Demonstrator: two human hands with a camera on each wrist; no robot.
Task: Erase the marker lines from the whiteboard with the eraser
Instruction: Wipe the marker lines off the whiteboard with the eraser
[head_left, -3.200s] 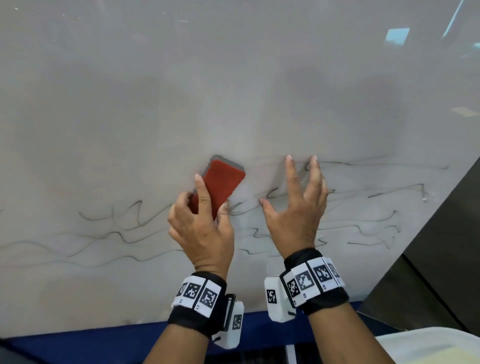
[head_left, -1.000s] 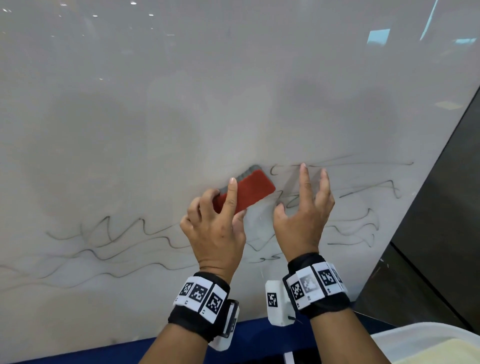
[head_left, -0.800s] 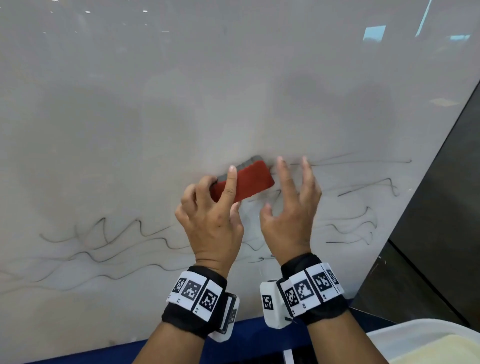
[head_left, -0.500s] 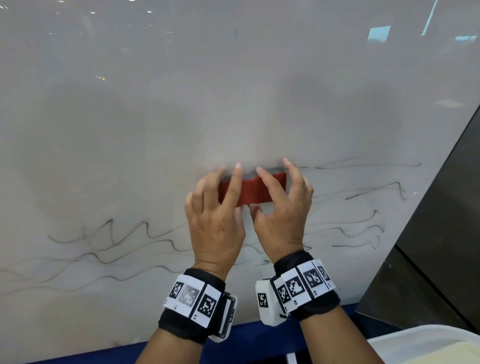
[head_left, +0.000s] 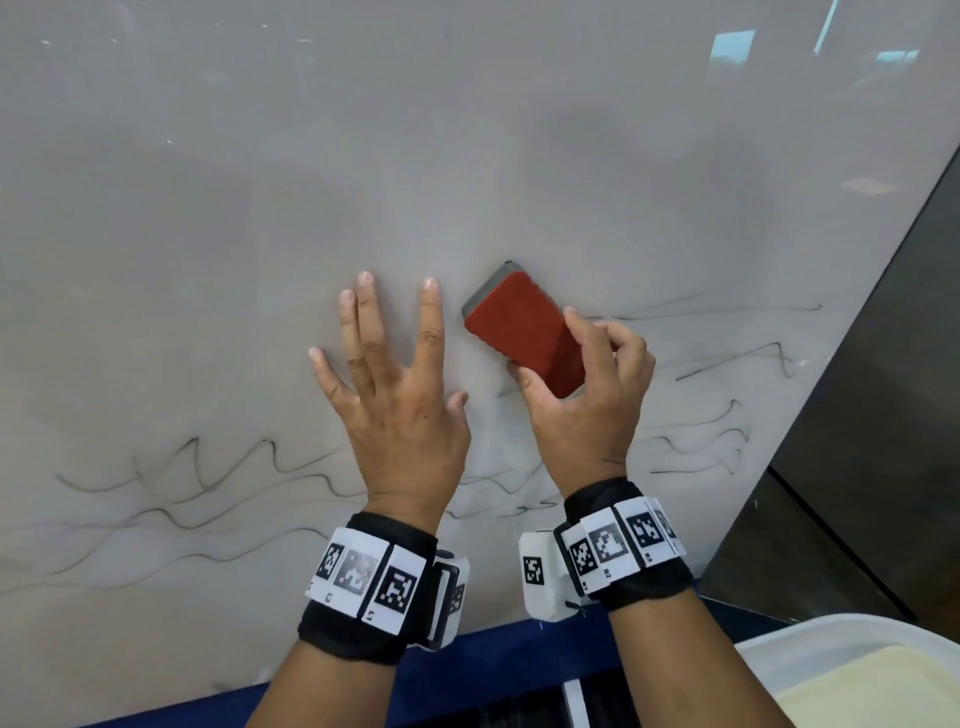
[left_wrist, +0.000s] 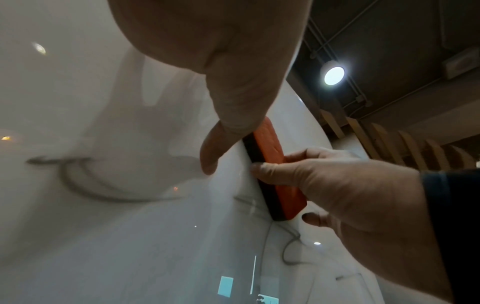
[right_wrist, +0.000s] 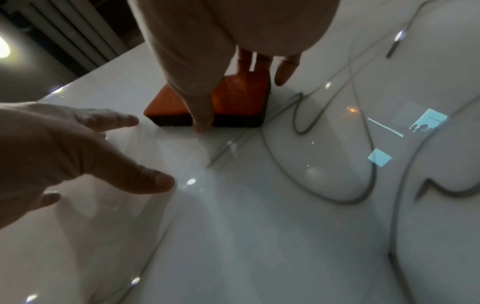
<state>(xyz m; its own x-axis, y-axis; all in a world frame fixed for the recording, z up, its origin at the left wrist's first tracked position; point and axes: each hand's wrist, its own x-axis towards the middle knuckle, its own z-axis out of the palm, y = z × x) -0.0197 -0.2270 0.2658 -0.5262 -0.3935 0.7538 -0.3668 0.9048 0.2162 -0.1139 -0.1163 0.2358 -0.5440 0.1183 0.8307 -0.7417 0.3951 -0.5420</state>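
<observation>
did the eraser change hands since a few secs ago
Yes. The eraser was in the left hand; now the right hand grips it, further right along the whiteboard, by the remaining marker lines. The left hand is spread open.

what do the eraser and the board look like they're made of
Eraser: seemingly a matte red-orange textured grip layer over a dark ribbed pad, probably foam or felt, seen edge-on from the wrist views. Whiteboard: hard, smooth, glossy sheet; it mirrors ceiling lights, though the exact material is unclear.
</observation>
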